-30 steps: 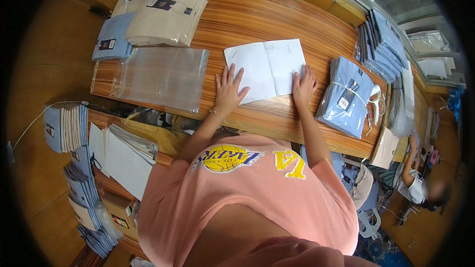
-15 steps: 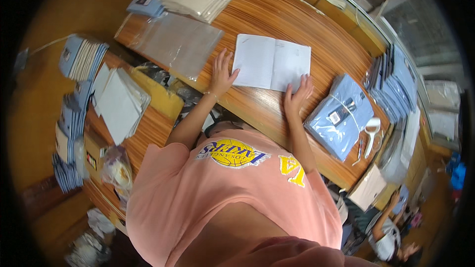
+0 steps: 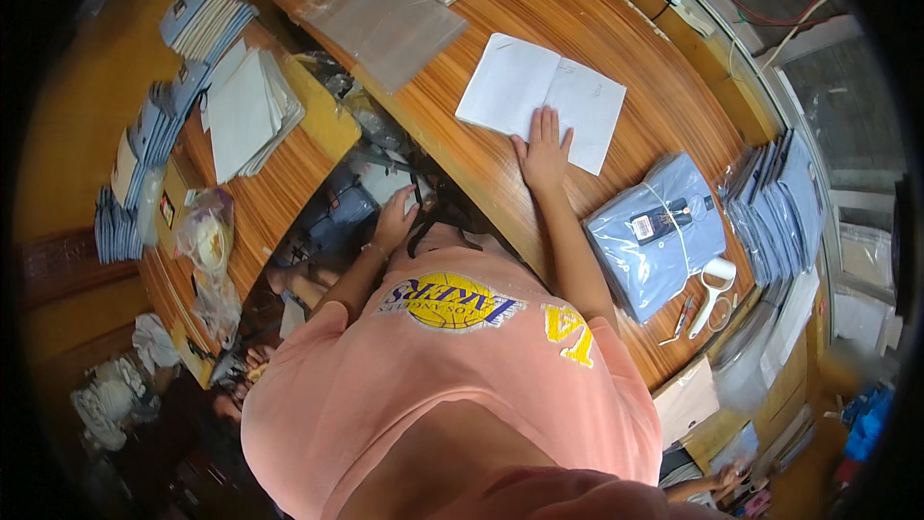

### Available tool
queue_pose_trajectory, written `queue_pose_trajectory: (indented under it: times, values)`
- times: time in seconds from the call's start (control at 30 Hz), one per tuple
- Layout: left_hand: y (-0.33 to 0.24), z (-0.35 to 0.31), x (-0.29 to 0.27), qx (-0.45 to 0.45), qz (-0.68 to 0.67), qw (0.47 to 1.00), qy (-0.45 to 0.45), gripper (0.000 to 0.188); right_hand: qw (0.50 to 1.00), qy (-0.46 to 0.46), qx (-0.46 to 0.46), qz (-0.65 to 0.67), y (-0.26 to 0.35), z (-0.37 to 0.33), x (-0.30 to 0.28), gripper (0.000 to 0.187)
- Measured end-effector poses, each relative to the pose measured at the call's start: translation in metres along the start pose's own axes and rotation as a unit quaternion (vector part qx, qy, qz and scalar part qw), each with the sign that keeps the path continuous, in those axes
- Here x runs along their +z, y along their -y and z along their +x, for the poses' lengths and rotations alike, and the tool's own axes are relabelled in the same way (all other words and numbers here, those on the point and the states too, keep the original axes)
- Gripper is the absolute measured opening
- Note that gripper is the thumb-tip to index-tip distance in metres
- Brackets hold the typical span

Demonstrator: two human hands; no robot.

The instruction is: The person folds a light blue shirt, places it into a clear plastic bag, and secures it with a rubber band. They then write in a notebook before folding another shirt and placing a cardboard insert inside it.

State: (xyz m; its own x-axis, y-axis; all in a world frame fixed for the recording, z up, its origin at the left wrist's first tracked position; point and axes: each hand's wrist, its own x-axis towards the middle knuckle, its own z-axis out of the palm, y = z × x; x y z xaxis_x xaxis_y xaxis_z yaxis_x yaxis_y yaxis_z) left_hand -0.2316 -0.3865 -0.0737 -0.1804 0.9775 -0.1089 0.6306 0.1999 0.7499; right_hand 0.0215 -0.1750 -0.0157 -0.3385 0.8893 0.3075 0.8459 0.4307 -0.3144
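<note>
Table [image 3: 664,111] and open notebook [image 3: 551,85], upper centre, have lost the left hand [image 3: 395,220] since earlier; right hand [image 3: 545,152] lies flat over the notebook's lower edge, fingers slightly parted; dragging it could crease pages. Left grip, mid-frame by a black strap [image 3: 420,214], is unclear.

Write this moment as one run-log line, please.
right hand: fingers on open notebook | left hand: off table, grip unclear | right of notebook: tied blue bundle, white roller
</note>
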Motion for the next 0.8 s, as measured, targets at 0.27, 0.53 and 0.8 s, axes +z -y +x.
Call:
queue_pose_trajectory:
  times: [0.27,0.53,0.8]
  values:
    - [0.087,-0.048,0.013,-0.259,-0.011,0.945,0.200,0.056,0.999,0.041,-0.003,-0.021,-0.003,-0.006,0.014,0.069]
    - [-0.116,0.092,-0.032,0.051,-0.017,0.925,0.376,0.043,0.998,0.048,0.014,-0.035,-0.011,-0.004,0.013,0.071]
    - [-0.184,0.219,0.094,0.331,0.262,0.905,-0.057,0.058,0.891,-0.282,0.179,0.306,-0.016,-0.015,0.001,0.046]
